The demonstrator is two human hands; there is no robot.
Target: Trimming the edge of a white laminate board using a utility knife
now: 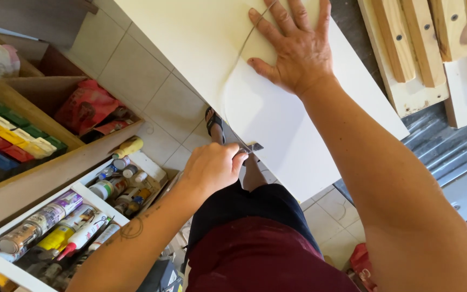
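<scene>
From the left: cartridges (55,227) and small bottles (115,181) fill a floor crate. My left hand (211,168) has its fingers (237,160) pinched tight round a small cutter (251,147) at the near edge of the white board (277,116). A curved line (233,70) runs up the board, so I judge I'm mid-cut along it. My right hand (297,46) lies flat, fingers spread, pinning the board. Next calls for steady pressure and holding to the curve. Wooden blocks (422,43) lie far right.

Matt white board, metal blade

The smooth, matt white flat board (277,113) is lying over pale bare-wood slatted pieces (422,48); the small grey metal blade (251,147) is looking dull.
</scene>
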